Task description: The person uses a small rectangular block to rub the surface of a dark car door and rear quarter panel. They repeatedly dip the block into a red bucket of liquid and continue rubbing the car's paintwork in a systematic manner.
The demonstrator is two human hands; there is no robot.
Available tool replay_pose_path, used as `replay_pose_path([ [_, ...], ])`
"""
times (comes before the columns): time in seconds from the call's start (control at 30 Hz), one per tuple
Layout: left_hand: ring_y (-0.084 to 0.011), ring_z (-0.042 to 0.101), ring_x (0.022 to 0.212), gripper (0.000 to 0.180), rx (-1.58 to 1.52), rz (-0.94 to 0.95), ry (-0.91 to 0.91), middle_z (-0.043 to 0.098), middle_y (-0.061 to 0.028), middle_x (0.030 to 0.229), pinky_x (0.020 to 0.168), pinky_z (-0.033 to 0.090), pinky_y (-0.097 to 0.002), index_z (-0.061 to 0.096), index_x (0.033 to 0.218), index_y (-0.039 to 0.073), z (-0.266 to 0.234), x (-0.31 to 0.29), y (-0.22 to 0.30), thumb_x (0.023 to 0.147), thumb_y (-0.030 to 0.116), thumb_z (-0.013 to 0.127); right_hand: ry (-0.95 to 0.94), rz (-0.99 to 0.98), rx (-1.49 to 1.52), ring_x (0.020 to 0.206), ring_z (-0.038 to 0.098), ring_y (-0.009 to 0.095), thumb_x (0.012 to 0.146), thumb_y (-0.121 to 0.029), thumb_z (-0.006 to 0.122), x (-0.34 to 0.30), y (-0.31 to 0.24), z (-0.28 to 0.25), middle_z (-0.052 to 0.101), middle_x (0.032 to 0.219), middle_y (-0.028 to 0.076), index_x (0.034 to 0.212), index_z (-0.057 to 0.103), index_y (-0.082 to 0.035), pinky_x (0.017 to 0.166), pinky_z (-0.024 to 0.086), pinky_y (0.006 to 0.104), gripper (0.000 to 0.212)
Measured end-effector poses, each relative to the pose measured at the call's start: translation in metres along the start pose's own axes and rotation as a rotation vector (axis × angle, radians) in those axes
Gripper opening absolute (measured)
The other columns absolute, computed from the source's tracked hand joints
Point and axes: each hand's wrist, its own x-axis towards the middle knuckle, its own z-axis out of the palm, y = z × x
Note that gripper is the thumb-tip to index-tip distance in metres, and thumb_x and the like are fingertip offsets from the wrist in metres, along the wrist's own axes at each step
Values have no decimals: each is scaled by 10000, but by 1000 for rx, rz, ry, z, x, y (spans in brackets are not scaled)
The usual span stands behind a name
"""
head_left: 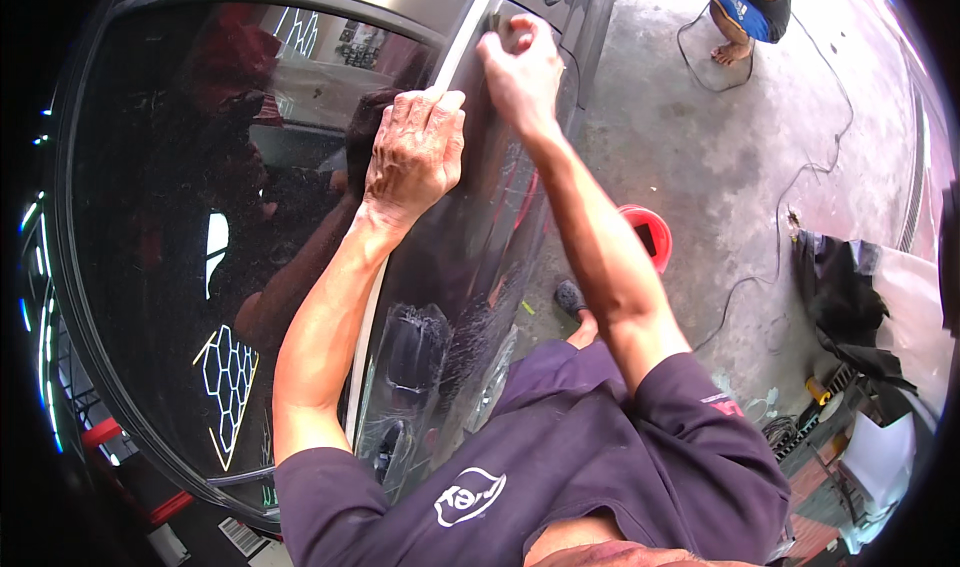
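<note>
Head camera view: a pale, narrow strip [461,42] lies along the base of the dark side window [150,187] of a car. Its long axis climbs from the lower middle of the view, leaning right, to the top edge, where its far end points away from the wearer. It separates the glass on its left from the dark door panel [475,217] on its right.

The left hand [412,157] lies over the strip with knuckles up and fingers bent together, fingertips on or against it; whether they clamp it, I cannot tell. The right hand [527,77] is farther up and just right of the strip, over the panel, its thumb and fingers curled toward each other. It is slightly blurred, and I cannot tell whether anything is pinched there.

Beyond the left hand, a bare stretch of strip shows up to the top edge. A rounded frame borders the window's outer side. Nearer the wearer, a wrinkled, shiny patch [415,352] marks the panel.

Right of the car, grey floor [700,157] gives open room. A red bucket [645,214] stands near the right forearm, a thin cable [780,212] winds farther out, and another person [755,7] is well apart, near the top.
</note>
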Motion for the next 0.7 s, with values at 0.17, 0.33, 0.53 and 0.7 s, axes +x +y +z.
replay_pose_path([
  [0.17, -353, 662, 1066, 258, 4, -2, -6, 687, -162, 1129, 965, 528, -446, 670, 1201, 0, -2, 4, 1, 944, 16, 691, 66, -22, 2, 1130, 692, 393, 850, -264, 769, 23, 4, 2, 714, 1171, 266, 1258, 649, 6, 1023, 531, 459, 504],
  [0.33, -353, 664, 1070, 240, 6, 19, 2, 687, -169, 1122, 974, 529, -449, 675, 1197, -2, 0, 7, 1, 958, 13, 678, 23, 4, 45, 1104, 699, 390, 831, -281, 777, 22, 2, -8, 721, 1178, 252, 1245, 649, -3, 1008, 540, 450, 515],
  [0.53, -356, 661, 1068, 233, 23, 7, -21, 694, -178, 1123, 979, 528, -449, 678, 1201, -1, -1, 0, 0, 969, 18, 672, 24, 9, 1, 1112, 687, 384, 833, -285, 788, -18, 4, -3, 710, 1130, 238, 1258, 646, -2, 1029, 527, 460, 530],
  [0.7, -364, 666, 1053, 228, 9, 40, 13, 699, -176, 1129, 973, 527, -459, 680, 1201, 1, 3, 8, 1, 975, 8, 657, 77, 27, 63, 1114, 688, 408, 840, -259, 767, 44, 17, -8, 711, 1145, 257, 1234, 657, -6, 1010, 537, 474, 482],
])
